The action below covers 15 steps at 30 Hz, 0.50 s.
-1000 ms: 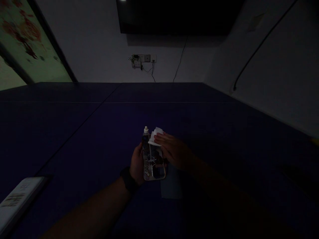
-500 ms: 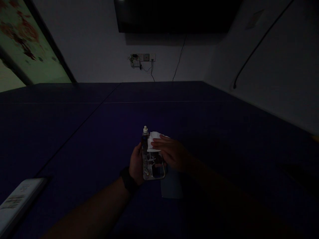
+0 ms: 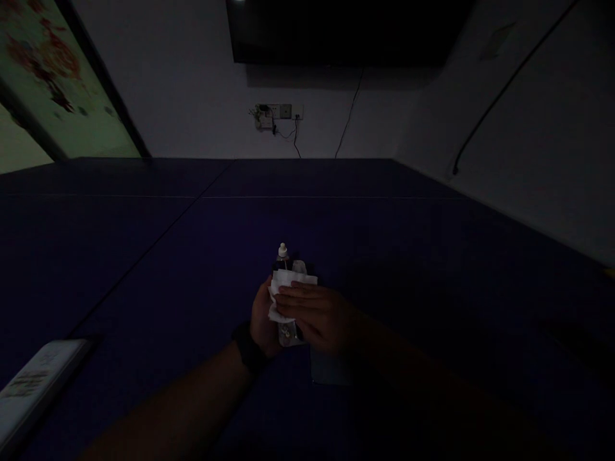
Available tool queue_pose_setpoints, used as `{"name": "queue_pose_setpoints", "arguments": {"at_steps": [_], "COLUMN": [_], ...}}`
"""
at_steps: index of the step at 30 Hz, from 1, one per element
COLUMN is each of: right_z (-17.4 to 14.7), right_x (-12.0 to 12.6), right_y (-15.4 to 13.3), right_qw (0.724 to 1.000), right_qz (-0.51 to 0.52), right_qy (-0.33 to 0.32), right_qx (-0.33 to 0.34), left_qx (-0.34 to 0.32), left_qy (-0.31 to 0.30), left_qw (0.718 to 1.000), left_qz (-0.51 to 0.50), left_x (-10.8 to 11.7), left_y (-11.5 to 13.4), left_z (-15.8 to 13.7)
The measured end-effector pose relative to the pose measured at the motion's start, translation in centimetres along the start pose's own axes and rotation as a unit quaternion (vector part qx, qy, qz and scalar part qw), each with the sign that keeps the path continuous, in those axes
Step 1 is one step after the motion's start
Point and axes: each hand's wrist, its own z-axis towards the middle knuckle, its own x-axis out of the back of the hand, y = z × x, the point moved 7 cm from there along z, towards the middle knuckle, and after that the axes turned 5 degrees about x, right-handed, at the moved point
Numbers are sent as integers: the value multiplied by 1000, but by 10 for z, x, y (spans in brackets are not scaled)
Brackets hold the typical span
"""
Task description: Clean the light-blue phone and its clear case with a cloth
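Note:
My left hand (image 3: 266, 321), with a dark watch on its wrist, grips a clear phone case (image 3: 289, 337) by its left side. Most of the case is hidden under a folded white tissue (image 3: 287, 278). My right hand (image 3: 319, 315) holds this tissue flat against the case, its fingers stretched across it. Just beyond them a small bottle (image 3: 282, 252) with a white nozzle cap stands upright, its lower part covered. Beside the bottle shows a pale rounded shape (image 3: 298, 266) I cannot make out. Below my right hand lies a flat bluish-grey piece (image 3: 331, 371), partly hidden.
The dim room has a wide dark blue table (image 3: 230, 224) with a seam. A long white box (image 3: 41, 384) with print lies at the left front. Against the far wall are sockets (image 3: 276, 114) with cords, and a dark screen (image 3: 346, 32) hangs above.
My right hand has slid the tissue toward me and slightly left over the phone case, covering its middle. My left hand keeps its hold in about the same place.

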Motion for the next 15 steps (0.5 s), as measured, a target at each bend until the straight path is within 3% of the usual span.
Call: {"name": "queue_pose_setpoints", "arguments": {"at_steps": [5,10,15], "right_z": [-4,-3,-4], "right_x": [8,3,4], "right_y": [11,4,13], "right_qw": [999,999,999], "right_qz": [-26,22,-36], "right_qy": [23,4,0], "right_qx": [-41,23,-25], "left_qx": [-22,9,-8], "left_qy": [5,-3,6], "left_qw": [999,1000,1000], "left_qz": [-27,-12,-21], "left_x": [-2,-3,-2], "left_y": [2,-2,2], "left_z": [0,0,-1]}}
